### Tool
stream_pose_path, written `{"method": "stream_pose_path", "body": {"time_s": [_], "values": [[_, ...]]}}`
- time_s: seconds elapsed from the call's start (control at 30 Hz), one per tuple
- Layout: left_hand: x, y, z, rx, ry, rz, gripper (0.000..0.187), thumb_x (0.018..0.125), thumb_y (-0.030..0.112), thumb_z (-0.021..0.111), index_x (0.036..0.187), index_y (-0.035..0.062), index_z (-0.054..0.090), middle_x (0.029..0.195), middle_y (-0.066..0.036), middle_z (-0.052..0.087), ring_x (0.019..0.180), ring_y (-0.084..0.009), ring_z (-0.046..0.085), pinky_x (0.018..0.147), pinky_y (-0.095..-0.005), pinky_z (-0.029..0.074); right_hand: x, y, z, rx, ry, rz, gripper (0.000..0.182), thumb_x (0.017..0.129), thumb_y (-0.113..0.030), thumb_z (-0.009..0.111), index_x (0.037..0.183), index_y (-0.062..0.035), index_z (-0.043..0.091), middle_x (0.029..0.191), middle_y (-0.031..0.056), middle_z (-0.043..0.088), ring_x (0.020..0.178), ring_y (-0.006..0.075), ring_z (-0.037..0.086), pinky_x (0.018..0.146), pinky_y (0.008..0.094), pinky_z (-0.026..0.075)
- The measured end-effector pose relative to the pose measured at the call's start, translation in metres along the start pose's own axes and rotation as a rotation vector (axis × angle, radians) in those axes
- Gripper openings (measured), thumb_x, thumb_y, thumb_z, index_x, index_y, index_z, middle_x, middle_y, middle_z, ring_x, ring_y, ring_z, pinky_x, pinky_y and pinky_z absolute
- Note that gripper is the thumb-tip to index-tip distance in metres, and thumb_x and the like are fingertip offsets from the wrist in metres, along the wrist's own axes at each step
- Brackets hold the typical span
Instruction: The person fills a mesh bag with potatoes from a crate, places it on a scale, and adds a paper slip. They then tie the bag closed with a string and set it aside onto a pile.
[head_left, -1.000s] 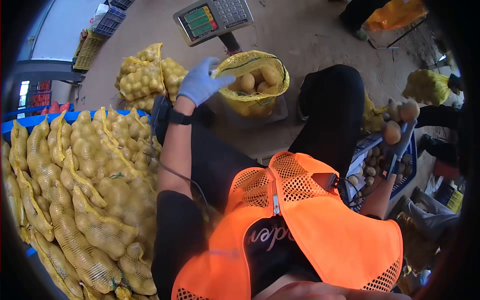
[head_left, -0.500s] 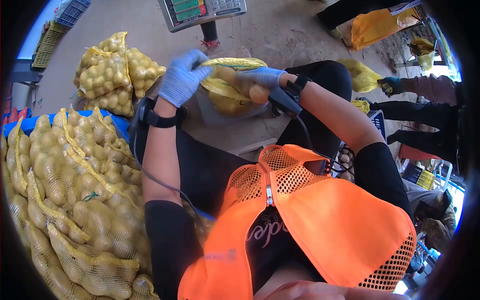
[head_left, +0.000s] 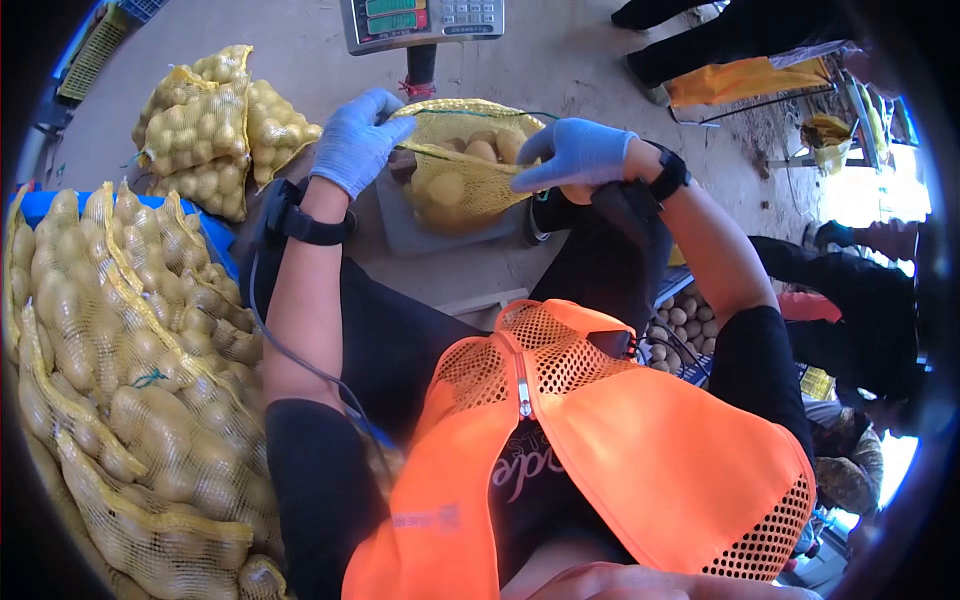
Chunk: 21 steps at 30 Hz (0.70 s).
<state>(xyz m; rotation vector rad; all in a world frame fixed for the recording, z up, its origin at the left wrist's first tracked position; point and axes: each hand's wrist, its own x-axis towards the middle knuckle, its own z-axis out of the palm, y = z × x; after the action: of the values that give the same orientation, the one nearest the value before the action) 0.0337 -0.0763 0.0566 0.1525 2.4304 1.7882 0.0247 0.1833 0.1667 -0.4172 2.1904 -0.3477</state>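
A yellow mesh bag with potatoes in it rests on the grey scale platform, its mouth spread apart. My left hand, in a blue glove, is closed on the left end of the bag's rim. At the right end of the mouth, my gloved right hand has its fingers curled around the mesh edge. A dark green drawstring runs along the rim between both hands. Part of the bag's right side is hidden behind my right hand.
Beyond the bag stands the scale's display. Filled potato bags sit on the floor at upper left, and a large pile of them lies beside my left arm. Loose potatoes fill a crate at right. Other people stand at far right.
My right hand has moved right and drawn the bag's mouth wider, so the potatoes inside show more. The view has shifted slightly. The co-worker's yellow bag at right is out of sight.
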Motion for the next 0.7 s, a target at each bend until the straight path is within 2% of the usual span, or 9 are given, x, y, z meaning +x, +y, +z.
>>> {"method": "stream_pose_path", "body": {"time_s": [0.1, 0.2, 0.27, 0.33, 0.4, 0.47, 0.53, 0.63, 0.7], "values": [[0.006, -0.004, 0.000, -0.058, -0.008, -0.020, 0.018, 0.081, 0.015, 0.068, 0.091, 0.0018, 0.063, 0.078, -0.004, 0.064, 0.068, -0.0097, 0.056, 0.064, -0.0258, 0.049, -0.006, 0.009, 0.001, 0.028, -0.014, -0.078, 0.051, 0.076, -0.048, 0.066, 0.099, -0.0024, 0.067, 0.084, 0.0088, 0.066, 0.077, 0.0181, 0.061, 0.075, 0.0298, 0.047], [0.009, 0.001, 0.004, -0.058, -0.039, 0.005, 0.023, 0.081, 0.020, 0.069, 0.095, 0.0020, 0.063, 0.079, -0.004, 0.064, 0.070, -0.0087, 0.056, 0.065, -0.0253, 0.049, -0.006, 0.029, 0.011, 0.197, 0.154, -0.155, 0.045, 0.078, -0.043, 0.066, 0.097, -0.0025, 0.067, 0.079, 0.0065, 0.065, 0.074, 0.0162, 0.060, 0.071, 0.0277, 0.047], [0.009, 0.008, 0.006, -0.024, -0.053, 0.016, 0.027, 0.081, 0.022, 0.070, 0.097, 0.0024, 0.063, 0.080, -0.004, 0.064, 0.071, -0.0081, 0.056, 0.066, -0.0248, 0.049, -0.012, 0.038, 0.014, 0.469, 0.320, -0.196, 0.032, 0.086, -0.030, 0.062, 0.098, -0.0011, 0.064, 0.079, 0.0044, 0.063, 0.068, 0.0099, 0.054, 0.065, 0.0236, 0.045], [0.005, 0.014, 0.002, -0.109, -0.125, 0.008, 0.027, 0.085, 0.020, 0.067, 0.104, 0.0031, 0.059, 0.083, 0.000, 0.062, 0.073, -0.0057, 0.055, 0.064, -0.0215, 0.048, -0.019, 0.060, 0.015, 0.577, 0.384, -0.279, 0.035, 0.090, -0.032, 0.055, 0.099, 0.0004, 0.062, 0.078, 0.0039, 0.060, 0.068, 0.0098, 0.054, 0.062, 0.0241, 0.045], [0.008, 0.008, -0.010, -0.091, -0.075, 0.040, 0.031, 0.085, 0.026, 0.067, 0.106, 0.0042, 0.059, 0.081, -0.001, 0.061, 0.069, -0.0062, 0.056, 0.062, -0.0211, 0.047, -0.035, 0.080, 0.017, 1.053, 0.323, -0.380, 0.039, 0.093, -0.038, 0.047, 0.100, -0.0019, 0.060, 0.075, 0.0033, 0.057, 0.070, 0.0117, 0.054, 0.060, 0.0256, 0.047], [0.009, 0.006, -0.018, -0.152, 0.167, -0.061, 0.035, 0.085, 0.033, 0.066, 0.106, 0.0060, 0.059, 0.080, -0.002, 0.062, 0.066, -0.0070, 0.057, 0.058, -0.0197, 0.045, -0.060, 0.064, 0.020, 1.585, 0.433, -0.323, 0.038, 0.092, -0.041, 0.049, 0.099, -0.0042, 0.058, 0.071, 0.0025, 0.056, 0.065, 0.0130, 0.057, 0.059, 0.0258, 0.049], [0.015, -0.001, -0.022, -0.142, 0.240, -0.075, 0.036, 0.085, 0.037, 0.065, 0.103, 0.0066, 0.060, 0.079, -0.003, 0.062, 0.062, -0.0078, 0.058, 0.054, -0.0183, 0.043, -0.074, 0.081, 0.019, 1.726, 0.443, -0.322, 0.043, 0.090, -0.046, 0.050, 0.098, -0.0051, 0.059, 0.077, 0.0045, 0.059, 0.067, 0.0159, 0.059, 0.060, 0.0284, 0.051], [0.018, 0.001, -0.017, -0.300, 0.327, -0.146, 0.032, 0.085, 0.035, 0.066, 0.099, 0.0061, 0.060, 0.076, -0.003, 0.062, 0.060, -0.0082, 0.057, 0.052, -0.0184, 0.043, -0.088, 0.098, 0.022, 2.077, 0.328, -0.301, 0.046, 0.087, -0.048, 0.055, 0.101, -0.0044, 0.058, 0.081, 0.0081, 0.059, 0.073, 0.0209, 0.060, 0.060, 0.0295, 0.052], [0.019, 0.005, -0.010, -0.357, 0.432, -0.162, 0.027, 0.086, 0.030, 0.064, 0.096, 0.0055, 0.061, 0.072, -0.003, 0.061, 0.056, -0.0084, 0.056, 0.051, -0.0184, 0.044, -0.098, 0.092, 0.027, 2.130, 0.386, -0.231, 0.044, 0.087, -0.045, 0.057, 0.103, -0.0040, 0.057, 0.086, 0.0098, 0.059, 0.073, 0.0219, 0.059, 0.059, 0.0291, 0.052]]}}
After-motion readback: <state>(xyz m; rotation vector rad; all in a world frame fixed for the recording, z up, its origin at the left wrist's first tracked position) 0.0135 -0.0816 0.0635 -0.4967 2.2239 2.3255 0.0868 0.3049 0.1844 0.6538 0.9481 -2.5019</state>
